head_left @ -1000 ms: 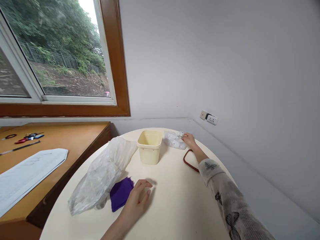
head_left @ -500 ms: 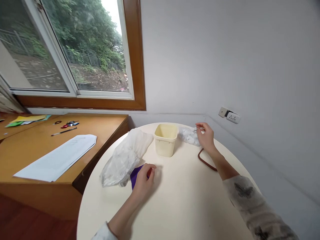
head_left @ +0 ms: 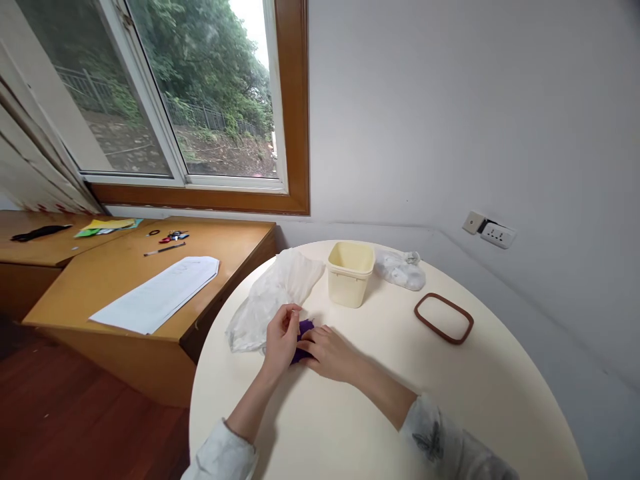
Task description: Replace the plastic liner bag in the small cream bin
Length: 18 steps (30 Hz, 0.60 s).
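Note:
A small piece of purple cloth [head_left: 305,328] lies between my two hands, partly covered by them. My right hand [head_left: 330,353] has its fingers closed on the cloth at its right side. Against the cloth's left side, my left hand [head_left: 281,339] is raised with thumb and fingertips pinched together; whatever is in that pinch is too small to make out. Just behind my left hand spreads a crumpled translucent plastic bag [head_left: 280,283]. A cream square tub [head_left: 347,287], open at the top, stands upright beyond my hands.
A knotted plastic bag [head_left: 400,269] with pale contents sits right of the tub. Nearer on the round white table [head_left: 400,427] lies a brown rounded frame [head_left: 444,319]. On the wooden desk [head_left: 125,267] at left are papers [head_left: 160,293], a pen [head_left: 165,249] and scissors [head_left: 173,237].
My right hand has left the knotted bag and brown frame and come over to the purple cloth beside my left hand. The view has turned slightly left.

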Each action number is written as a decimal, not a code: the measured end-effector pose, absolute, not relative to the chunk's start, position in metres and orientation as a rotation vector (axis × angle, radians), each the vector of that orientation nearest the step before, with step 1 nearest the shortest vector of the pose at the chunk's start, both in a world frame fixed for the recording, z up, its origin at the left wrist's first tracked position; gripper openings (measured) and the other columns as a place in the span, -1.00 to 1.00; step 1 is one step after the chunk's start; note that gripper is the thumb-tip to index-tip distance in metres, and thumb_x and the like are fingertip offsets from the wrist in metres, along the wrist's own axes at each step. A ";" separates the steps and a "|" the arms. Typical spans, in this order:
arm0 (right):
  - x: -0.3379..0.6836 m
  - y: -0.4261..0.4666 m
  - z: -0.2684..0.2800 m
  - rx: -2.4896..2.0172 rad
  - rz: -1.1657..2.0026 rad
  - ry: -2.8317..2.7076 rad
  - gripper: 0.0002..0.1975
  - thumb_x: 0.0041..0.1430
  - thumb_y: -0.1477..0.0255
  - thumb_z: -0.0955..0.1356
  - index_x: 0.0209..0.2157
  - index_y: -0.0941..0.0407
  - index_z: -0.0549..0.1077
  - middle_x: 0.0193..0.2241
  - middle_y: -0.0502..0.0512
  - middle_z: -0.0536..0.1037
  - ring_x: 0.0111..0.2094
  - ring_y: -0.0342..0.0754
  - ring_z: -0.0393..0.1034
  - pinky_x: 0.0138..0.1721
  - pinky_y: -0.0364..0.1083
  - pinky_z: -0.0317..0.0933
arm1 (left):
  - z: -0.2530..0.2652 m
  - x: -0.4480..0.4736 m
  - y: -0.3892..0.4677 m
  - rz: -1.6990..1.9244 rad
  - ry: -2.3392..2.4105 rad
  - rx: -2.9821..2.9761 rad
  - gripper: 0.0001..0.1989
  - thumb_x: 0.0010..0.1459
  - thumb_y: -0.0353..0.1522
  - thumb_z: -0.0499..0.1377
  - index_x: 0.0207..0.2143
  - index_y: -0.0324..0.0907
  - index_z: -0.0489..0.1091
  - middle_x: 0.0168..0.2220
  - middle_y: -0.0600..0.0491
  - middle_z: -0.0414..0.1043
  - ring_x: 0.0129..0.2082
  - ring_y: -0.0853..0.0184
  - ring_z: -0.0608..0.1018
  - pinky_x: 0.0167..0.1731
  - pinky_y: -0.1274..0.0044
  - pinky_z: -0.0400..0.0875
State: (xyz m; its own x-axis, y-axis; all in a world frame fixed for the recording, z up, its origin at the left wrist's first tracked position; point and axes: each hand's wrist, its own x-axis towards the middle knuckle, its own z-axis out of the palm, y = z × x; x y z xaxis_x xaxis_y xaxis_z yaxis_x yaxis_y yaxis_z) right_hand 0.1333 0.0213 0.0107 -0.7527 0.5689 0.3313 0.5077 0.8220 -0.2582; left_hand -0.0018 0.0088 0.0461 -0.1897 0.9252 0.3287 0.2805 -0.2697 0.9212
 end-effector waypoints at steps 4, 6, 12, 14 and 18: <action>0.136 0.018 0.007 -0.888 0.088 -2.631 -0.82 0.18 0.50 0.20 -0.28 0.15 0.41 -0.36 0.12 0.44 -0.28 -0.03 0.26 -0.22 -0.03 0.10 | 0.046 -0.003 0.011 1.502 1.396 1.512 -0.83 0.14 -0.28 0.00 -0.33 -0.18 0.28 -0.60 0.19 0.19 -0.59 0.44 0.34 -0.53 0.58 0.26; 0.145 0.012 0.009 -0.920 0.181 -2.577 -0.83 0.18 0.49 0.18 -0.30 0.15 0.39 -0.36 0.11 0.43 -0.28 -0.03 0.26 -0.21 -0.03 0.10 | 0.046 -0.003 0.014 1.514 1.369 1.509 -0.83 0.14 -0.29 0.00 -0.32 -0.19 0.28 -0.58 0.17 0.23 -0.56 0.43 0.37 -0.49 0.57 0.30; 0.185 -0.004 0.013 -1.087 1.165 -1.642 -0.85 0.13 0.37 0.25 -0.40 0.13 0.39 -0.46 -0.01 0.43 -0.37 -0.10 0.31 -0.32 -0.13 0.16 | 0.056 0.001 0.028 1.449 1.283 1.644 -0.77 0.09 -0.27 0.09 -0.20 -0.16 0.29 -0.25 0.02 0.37 -0.24 0.33 0.47 -0.20 0.47 0.38; 0.199 -0.007 0.012 -1.040 1.462 -1.206 -0.82 0.08 0.31 0.29 -0.39 0.14 0.41 -0.46 -0.01 0.46 -0.37 -0.09 0.35 -0.32 -0.13 0.19 | 0.063 0.005 0.040 1.378 1.284 1.781 -0.68 0.08 -0.27 0.11 -0.09 -0.12 0.25 -0.07 -0.03 0.30 -0.13 0.29 0.44 -0.10 0.42 0.34; 0.223 -0.012 0.011 -0.884 1.762 -0.628 -0.78 0.02 0.32 0.35 -0.31 0.16 0.46 -0.35 0.09 0.54 -0.27 -0.02 0.42 -0.23 -0.05 0.25 | 0.078 0.014 0.080 1.210 1.267 2.070 -0.41 0.03 -0.27 0.17 0.12 -0.04 0.08 0.10 -0.09 0.13 0.00 0.20 0.36 0.00 0.31 0.25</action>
